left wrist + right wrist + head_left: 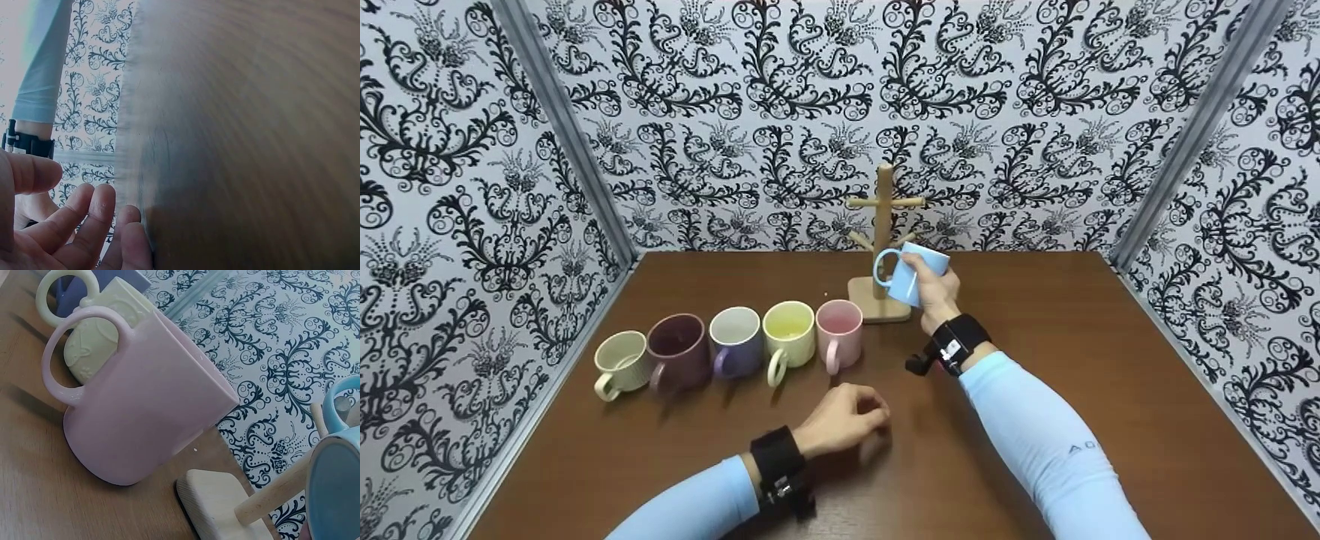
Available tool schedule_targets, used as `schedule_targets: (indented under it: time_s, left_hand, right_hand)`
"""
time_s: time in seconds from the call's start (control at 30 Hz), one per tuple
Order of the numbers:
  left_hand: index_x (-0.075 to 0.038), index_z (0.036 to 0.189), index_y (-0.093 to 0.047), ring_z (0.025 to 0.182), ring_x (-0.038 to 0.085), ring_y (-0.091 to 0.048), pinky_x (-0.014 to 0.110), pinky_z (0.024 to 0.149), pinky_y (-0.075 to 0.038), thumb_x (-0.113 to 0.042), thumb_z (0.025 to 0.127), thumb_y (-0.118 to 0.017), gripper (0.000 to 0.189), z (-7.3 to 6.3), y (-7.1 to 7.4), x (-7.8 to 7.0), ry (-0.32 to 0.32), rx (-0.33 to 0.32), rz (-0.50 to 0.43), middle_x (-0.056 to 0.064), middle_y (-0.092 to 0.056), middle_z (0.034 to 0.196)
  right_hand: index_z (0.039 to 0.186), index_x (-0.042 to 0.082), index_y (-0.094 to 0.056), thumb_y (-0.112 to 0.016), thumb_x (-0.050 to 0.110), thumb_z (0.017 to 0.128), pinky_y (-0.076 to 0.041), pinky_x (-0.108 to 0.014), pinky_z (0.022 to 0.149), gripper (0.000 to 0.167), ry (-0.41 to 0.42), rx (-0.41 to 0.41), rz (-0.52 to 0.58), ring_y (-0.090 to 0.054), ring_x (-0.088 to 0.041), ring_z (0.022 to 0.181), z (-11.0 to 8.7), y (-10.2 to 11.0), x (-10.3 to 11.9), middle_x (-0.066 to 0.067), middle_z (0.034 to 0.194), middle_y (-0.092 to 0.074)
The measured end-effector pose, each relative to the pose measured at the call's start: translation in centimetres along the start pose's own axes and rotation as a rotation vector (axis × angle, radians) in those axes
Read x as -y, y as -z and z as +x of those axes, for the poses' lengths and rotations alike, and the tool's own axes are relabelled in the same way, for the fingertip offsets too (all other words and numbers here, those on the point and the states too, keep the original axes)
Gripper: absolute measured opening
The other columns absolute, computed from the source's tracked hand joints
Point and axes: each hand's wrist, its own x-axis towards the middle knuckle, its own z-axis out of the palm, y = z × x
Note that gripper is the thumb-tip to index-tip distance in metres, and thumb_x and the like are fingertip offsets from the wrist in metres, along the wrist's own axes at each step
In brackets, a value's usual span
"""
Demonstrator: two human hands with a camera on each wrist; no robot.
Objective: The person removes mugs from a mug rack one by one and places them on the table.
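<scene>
A light blue mug is tilted in my right hand, which grips it by the body. Its handle points left and overlaps the post of the wooden mug stand. In the right wrist view, the blue mug's base faces the camera, and its handle is beside a peg of the stand. My left hand is held low over the table in front of the pink mug. In the left wrist view its fingers are loosely bent with nothing between them.
Left of the stand, a row of upright mugs runs leftward from the pink one: yellow, purple, maroon and ribbed cream. Their handles face the front. Patterned walls enclose the brown table at the back and sides.
</scene>
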Motion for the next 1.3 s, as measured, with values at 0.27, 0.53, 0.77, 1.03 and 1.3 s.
schedule_targets:
  time_s: [0.27,0.53,0.77,1.03,1.3]
  left_hand:
    - [-0.014,0.099,-0.085,0.081,-0.003,-0.066,0.020,0.083,-0.055,-0.025,0.098,-0.073,0.017,0.0,0.1,0.2,-0.018,-0.005,-0.014,-0.002,-0.084,0.092]
    - [-0.009,0.104,-0.085,0.083,-0.001,-0.067,0.023,0.084,-0.056,-0.024,0.100,-0.070,0.022,0.0,-0.1,0.2,-0.025,-0.002,-0.018,0.002,-0.086,0.096]
    - [-0.008,0.106,-0.085,0.082,0.000,-0.068,0.024,0.086,-0.056,-0.023,0.102,-0.069,0.022,0.2,0.1,0.2,0.002,0.006,-0.045,0.004,-0.086,0.096]
    - [-0.006,0.109,-0.084,0.091,0.006,-0.071,0.027,0.089,-0.057,-0.026,0.104,-0.070,0.025,0.4,0.2,0.2,-0.032,-0.014,-0.026,0.005,-0.085,0.100]
    - [-0.007,0.109,-0.084,0.091,0.007,-0.069,0.028,0.089,-0.057,-0.026,0.104,-0.071,0.024,0.4,0.1,0.2,-0.033,-0.031,-0.021,0.004,-0.085,0.101]
  right_hand:
    - [0.141,0.004,-0.065,-0.089,0.032,0.088,-0.066,-0.029,0.075,0.065,0.019,-0.008,-0.030,-0.076,-0.014,0.080,-0.3,0.3,0.2,-0.004,0.105,-0.075]
    - [0.145,0.008,-0.066,-0.088,0.034,0.089,-0.065,-0.031,0.082,0.066,0.011,0.025,-0.109,-0.075,-0.018,0.094,-0.6,1.0,0.5,-0.013,0.127,-0.074]
    - [0.146,0.006,-0.064,-0.089,0.032,0.090,-0.067,-0.032,0.084,0.067,0.030,0.061,-0.113,-0.076,-0.019,0.097,-0.9,1.7,1.1,-0.015,0.131,-0.074]
    - [0.146,0.007,-0.064,-0.088,0.031,0.091,-0.065,-0.032,0.088,0.065,0.053,0.071,-0.166,-0.074,-0.020,0.103,-1.1,2.6,0.9,-0.015,0.134,-0.072]
    - [0.148,0.005,-0.064,-0.089,0.028,0.092,-0.066,-0.035,0.089,0.065,0.067,0.084,-0.202,-0.073,-0.023,0.105,-1.4,3.5,0.8,-0.016,0.137,-0.070]
